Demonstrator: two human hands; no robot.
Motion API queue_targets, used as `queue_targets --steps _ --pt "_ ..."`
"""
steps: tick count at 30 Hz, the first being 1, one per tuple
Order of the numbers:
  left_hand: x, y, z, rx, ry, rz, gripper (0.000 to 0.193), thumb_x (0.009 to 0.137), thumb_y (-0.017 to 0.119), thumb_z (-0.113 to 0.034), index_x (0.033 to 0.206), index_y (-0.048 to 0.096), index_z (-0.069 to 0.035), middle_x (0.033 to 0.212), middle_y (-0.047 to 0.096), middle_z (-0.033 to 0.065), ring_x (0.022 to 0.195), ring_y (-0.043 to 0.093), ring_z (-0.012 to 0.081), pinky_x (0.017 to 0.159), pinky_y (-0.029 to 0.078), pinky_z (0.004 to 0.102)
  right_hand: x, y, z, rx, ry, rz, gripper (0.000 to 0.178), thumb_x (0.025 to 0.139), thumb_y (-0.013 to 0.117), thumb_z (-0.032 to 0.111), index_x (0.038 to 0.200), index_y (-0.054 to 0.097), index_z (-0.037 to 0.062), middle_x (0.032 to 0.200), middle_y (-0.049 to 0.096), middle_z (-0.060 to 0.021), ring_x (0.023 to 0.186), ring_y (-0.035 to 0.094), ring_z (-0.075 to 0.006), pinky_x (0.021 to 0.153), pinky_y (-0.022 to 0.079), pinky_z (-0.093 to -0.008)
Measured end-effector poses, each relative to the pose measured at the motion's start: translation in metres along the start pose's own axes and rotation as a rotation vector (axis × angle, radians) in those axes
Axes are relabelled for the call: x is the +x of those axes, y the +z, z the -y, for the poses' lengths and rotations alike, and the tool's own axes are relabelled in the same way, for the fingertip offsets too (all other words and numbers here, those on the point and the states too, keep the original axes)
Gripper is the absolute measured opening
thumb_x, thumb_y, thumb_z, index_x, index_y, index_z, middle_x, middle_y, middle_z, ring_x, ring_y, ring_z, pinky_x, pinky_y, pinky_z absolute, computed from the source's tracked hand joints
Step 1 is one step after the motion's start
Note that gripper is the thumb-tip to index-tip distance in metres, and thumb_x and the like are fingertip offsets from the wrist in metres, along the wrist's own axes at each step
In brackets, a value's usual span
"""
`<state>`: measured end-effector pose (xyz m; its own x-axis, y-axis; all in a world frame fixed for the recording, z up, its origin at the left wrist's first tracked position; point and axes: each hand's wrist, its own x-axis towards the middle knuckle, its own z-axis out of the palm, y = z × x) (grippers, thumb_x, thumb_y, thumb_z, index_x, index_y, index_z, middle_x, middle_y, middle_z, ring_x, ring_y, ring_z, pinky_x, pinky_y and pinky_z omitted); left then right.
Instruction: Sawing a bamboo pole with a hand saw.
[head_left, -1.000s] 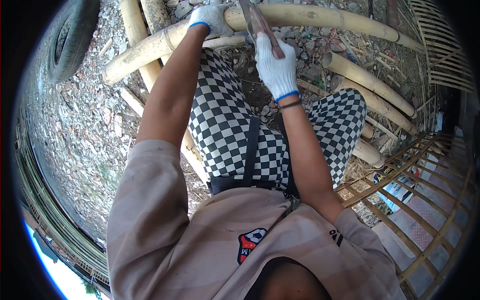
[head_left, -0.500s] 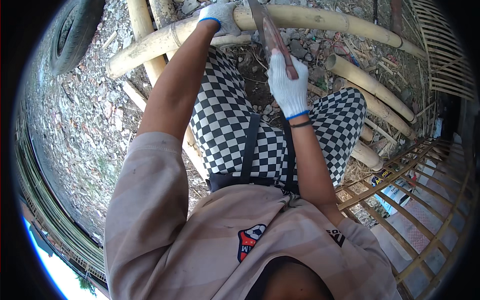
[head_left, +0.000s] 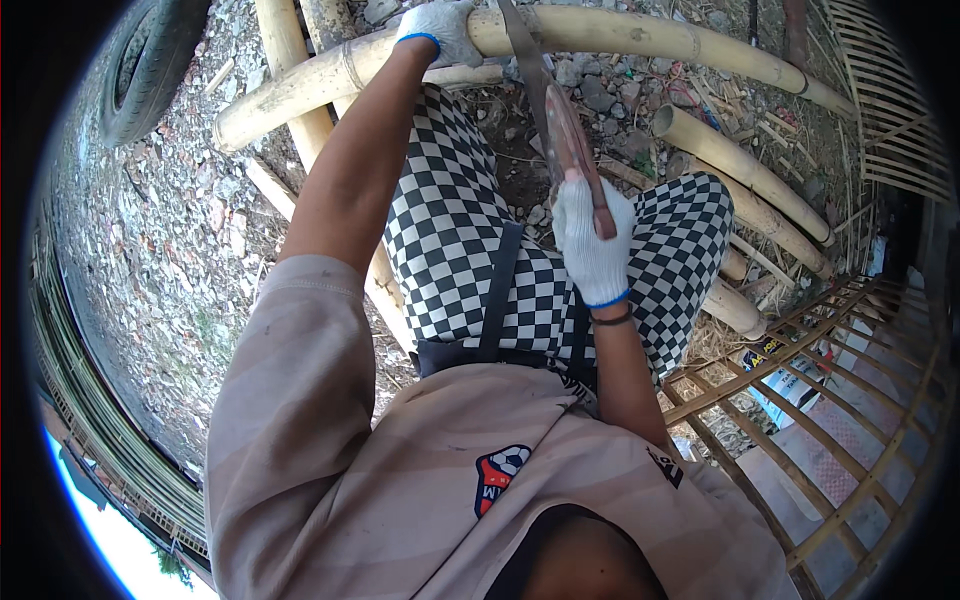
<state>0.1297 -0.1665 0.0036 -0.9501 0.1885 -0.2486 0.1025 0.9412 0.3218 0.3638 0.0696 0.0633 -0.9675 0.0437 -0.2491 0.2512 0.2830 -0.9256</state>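
Fingers of our left hand point(head_left: 442, 28), gloved white, wrap over one long bamboo pole point(head_left: 640, 32) that runs across the top of the view; the fingers of our right hand point(head_left: 592, 245), gloved likewise, close round the handle of one knife point(head_left: 560, 130), whose blade reaches up to the pole beside the left hand. From the left we count: one tyre point(head_left: 150, 60) at the upper left corner on stony ground point(head_left: 170, 230); two further poles point(head_left: 290, 60) passing under the long one; our two checked trouser legs point(head_left: 460, 230); at least three cut poles point(head_left: 745, 170) lying right of the knife; one lattice panel point(head_left: 850, 370) at the right edge.
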Motion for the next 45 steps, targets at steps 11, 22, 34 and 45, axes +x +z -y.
queue_targets --steps 11,22,34,45 --pt "0.015 0.015 -0.004 0.096 0.048 0.085 0.090 0.048 0.089 -0.047 0.130 0.069 -0.016 0.115 0.075 0.0181 0.108 0.072 0.0364 0.094 0.058 0.0473 0.142 0.050 -0.005 0.030 -0.214 -0.044 0.051 0.106 0.060 0.045 0.079 0.065 0.0027 0.056 0.057 -0.0014 0.047 0.056 -0.0138 0.046 0.042 -0.0321" --pt "0.045 0.011 -0.005 0.031 0.097 -0.073 0.097 0.050 0.089 -0.050 0.137 0.067 -0.015 0.118 0.075 0.0190 0.111 0.071 0.0351 0.096 0.057 0.0459 0.195 0.047 0.030 0.005 -0.077 -0.175 0.045 0.098 0.067 0.043 0.086 0.069 -0.0001 0.064 0.065 -0.0128 0.062 0.066 -0.0278 0.063 0.052 -0.0417" --pt "0.046 0.020 -0.016 0.056 0.146 -0.090 0.107 0.048 0.092 -0.049 0.146 0.060 -0.018 0.130 0.071 0.0179 0.118 0.069 0.0343 0.100 0.056 0.0446 0.189 0.046 -0.024 0.082 -0.256 -0.168 0.041 0.106 0.065 0.038 0.083 0.066 0.0030 0.061 0.058 0.0004 0.051 0.057 -0.0114 0.048 0.042 -0.0310" --pt "0.001 0.007 0.022 0.043 -0.026 0.032 0.091 0.049 0.088 -0.045 0.133 0.068 -0.014 0.120 0.073 0.0183 0.109 0.071 0.0351 0.093 0.058 0.0472 0.003 0.008 0.004 0.055 0.012 0.037 0.045 0.107 0.062 0.038 0.095 0.072 -0.0040 0.061 0.060 -0.0071 0.060 0.060 -0.0153 0.057 0.046 -0.0356"
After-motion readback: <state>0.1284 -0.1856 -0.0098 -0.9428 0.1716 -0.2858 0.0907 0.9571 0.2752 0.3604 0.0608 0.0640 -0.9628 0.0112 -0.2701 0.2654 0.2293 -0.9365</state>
